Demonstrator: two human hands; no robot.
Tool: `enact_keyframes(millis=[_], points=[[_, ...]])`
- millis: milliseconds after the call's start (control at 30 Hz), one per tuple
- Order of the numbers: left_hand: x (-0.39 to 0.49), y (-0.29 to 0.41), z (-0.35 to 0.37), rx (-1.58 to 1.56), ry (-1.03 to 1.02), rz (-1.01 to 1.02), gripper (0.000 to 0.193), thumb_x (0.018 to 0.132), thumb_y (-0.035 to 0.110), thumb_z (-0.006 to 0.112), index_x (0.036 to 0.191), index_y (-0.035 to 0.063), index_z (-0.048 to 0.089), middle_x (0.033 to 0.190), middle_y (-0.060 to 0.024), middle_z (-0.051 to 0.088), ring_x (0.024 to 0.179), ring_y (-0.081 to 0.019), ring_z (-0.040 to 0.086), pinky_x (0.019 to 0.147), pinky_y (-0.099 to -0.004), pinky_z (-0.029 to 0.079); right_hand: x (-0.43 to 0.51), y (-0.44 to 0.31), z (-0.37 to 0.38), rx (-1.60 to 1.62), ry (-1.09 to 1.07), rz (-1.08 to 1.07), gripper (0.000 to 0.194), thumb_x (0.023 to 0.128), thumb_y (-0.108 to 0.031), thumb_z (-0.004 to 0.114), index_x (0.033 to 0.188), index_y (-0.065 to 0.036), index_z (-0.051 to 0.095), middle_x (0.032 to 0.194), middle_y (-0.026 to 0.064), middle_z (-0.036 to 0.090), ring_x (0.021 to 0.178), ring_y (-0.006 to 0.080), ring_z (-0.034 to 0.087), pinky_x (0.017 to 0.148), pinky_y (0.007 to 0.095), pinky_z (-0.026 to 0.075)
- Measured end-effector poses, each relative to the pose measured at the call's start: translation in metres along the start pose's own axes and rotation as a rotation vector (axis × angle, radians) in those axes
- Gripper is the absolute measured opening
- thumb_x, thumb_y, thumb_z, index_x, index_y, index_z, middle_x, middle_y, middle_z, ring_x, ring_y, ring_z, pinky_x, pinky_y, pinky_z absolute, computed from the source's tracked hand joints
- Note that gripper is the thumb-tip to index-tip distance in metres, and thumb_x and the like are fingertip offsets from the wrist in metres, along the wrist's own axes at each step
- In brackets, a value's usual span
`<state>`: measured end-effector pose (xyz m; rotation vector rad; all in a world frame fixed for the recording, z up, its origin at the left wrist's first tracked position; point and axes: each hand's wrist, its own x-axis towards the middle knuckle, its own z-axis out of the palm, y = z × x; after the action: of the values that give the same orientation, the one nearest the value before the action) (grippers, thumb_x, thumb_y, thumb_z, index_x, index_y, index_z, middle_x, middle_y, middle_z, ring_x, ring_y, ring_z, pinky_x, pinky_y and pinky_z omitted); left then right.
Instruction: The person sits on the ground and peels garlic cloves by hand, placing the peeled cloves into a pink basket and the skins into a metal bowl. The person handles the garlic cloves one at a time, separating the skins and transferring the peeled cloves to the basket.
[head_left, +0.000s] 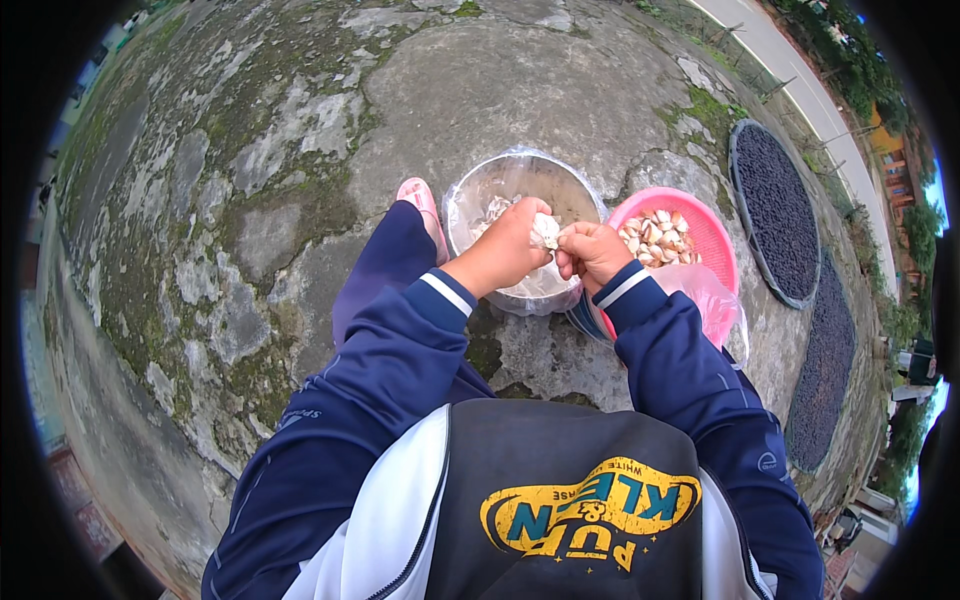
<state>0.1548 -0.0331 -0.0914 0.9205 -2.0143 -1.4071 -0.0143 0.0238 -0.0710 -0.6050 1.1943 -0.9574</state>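
Note:
A white garlic bulb (544, 231) is in my left hand (506, 247), over a round container lined with clear plastic (525, 301). My right hand (592, 251) pinches at the bulb's right side with thumb and fingertips; whether it holds a bit of skin cannot be told. Pale papery garlic skins (496, 210) lie inside the lined container, partly hidden by my left hand. Just right of my right hand, a pink plastic basket (716, 232) holds many garlic cloves (660, 236). A pink plastic bag (701, 296) lies over its near edge.
Farther right, a round tray (776, 214) of small dark pieces rests on the mossy concrete ground (480, 82), with more dark pieces (821, 367) spread nearer me. My foot in a pink sandal (420, 199) is left of the lined container. A road (825, 112) runs beyond a fence.

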Motion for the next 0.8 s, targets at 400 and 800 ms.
enact_keyframes(millis=[400, 800], points=[[-0.005, -0.009, -0.005, 0.003, 0.003, -0.115, 0.053, 0.069, -0.001, 0.072, 0.115, 0.0025, 0.045, 0.098, -0.0119, 0.06, 0.09, -0.0177, 0.059, 0.076, -0.0298, 0.048, 0.019, 0.014, -0.002, -0.639, 0.193, -0.174, 0.016, 0.079, -0.015, 0.06, 0.073, -0.001, 0.061, 0.066, 0.0094, 0.064, 0.055, 0.0192, 0.061, 0.051, 0.0308, 0.047], [-0.01, -0.003, -0.022, -0.455, -0.084, -0.431, 0.052, 0.077, -0.002, 0.067, 0.12, 0.0038, 0.04, 0.093, -0.0071, 0.058, 0.074, -0.0117, 0.058, 0.058, -0.0236, 0.048, 0.032, 0.016, 0.001, -1.463, 0.368, -0.205, 0.022, 0.08, -0.024, 0.053, 0.083, -0.004, 0.063, 0.085, 0.0196, 0.064, 0.082, 0.0362, 0.061, 0.074, 0.0443, 0.048]])
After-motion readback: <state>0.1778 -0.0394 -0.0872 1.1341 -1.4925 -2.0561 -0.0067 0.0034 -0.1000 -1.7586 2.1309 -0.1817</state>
